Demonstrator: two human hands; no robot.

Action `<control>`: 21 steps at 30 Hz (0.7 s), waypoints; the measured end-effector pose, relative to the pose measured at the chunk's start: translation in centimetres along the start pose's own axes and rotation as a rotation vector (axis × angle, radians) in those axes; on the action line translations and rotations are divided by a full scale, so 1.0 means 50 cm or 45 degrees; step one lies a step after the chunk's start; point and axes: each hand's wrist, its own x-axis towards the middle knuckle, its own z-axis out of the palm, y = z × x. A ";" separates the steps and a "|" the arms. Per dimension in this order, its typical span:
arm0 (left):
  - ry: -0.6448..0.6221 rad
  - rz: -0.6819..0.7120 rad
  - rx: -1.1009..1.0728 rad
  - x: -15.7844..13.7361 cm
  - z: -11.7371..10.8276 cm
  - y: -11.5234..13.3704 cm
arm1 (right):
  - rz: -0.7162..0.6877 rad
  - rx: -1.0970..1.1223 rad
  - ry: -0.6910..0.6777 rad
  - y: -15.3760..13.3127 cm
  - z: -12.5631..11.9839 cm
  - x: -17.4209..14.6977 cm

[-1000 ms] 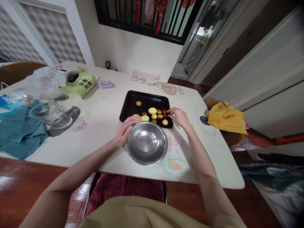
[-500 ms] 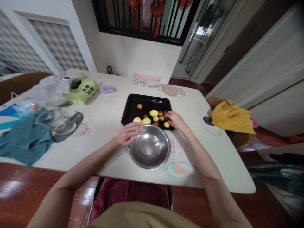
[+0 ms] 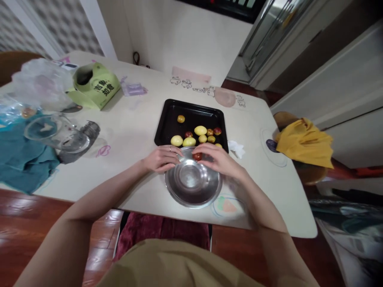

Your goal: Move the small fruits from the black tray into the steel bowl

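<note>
A shiny steel bowl (image 3: pixel 191 199) stands at the table's front edge, its far rim by a black tray (image 3: pixel 194 107). My left hand (image 3: pixel 163 158) holds the bowl's left far rim, fingers curved and thumb close to them. My right hand (image 3: pixel 217 158) reaches over the bowl's far side with a small reddish-brown fruit (image 3: pixel 197 156) between fingers and thumb. In the tray lie several yellow and dark red fruits, among them a yellow one (image 3: pixel 200 130) and a dark red one (image 3: pixel 217 130). My right hand covers part of the tray's near edge.
A glass pitcher (image 3: pixel 56 131) lies on its side at the left, by a teal cloth (image 3: pixel 26 155). Behind it are a green paper box (image 3: pixel 95 85) and a plastic bag (image 3: pixel 42 81). A crumpled white tissue (image 3: pixel 236 148) is right of the tray. Yellow cloth (image 3: pixel 305 141) drapes a chair.
My right hand has moved from the tray's right side toward me and left, over the bowl, with a reddish-brown fruit in its fingers. My left hand stays at the rim. The view has tilted down.
</note>
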 end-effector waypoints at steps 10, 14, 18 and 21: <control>-0.114 -0.047 -0.057 -0.001 0.016 0.006 | 0.040 -0.121 -0.254 -0.005 0.074 0.015; -0.007 -0.004 -0.091 0.000 0.022 0.005 | 0.054 -0.150 -0.265 -0.010 0.071 0.015; -0.050 0.009 -0.035 0.000 0.021 0.006 | 0.036 -0.143 -0.233 -0.013 0.071 0.014; -0.083 -0.016 -0.045 -0.002 0.019 0.006 | 0.024 -0.138 -0.202 -0.011 0.070 0.015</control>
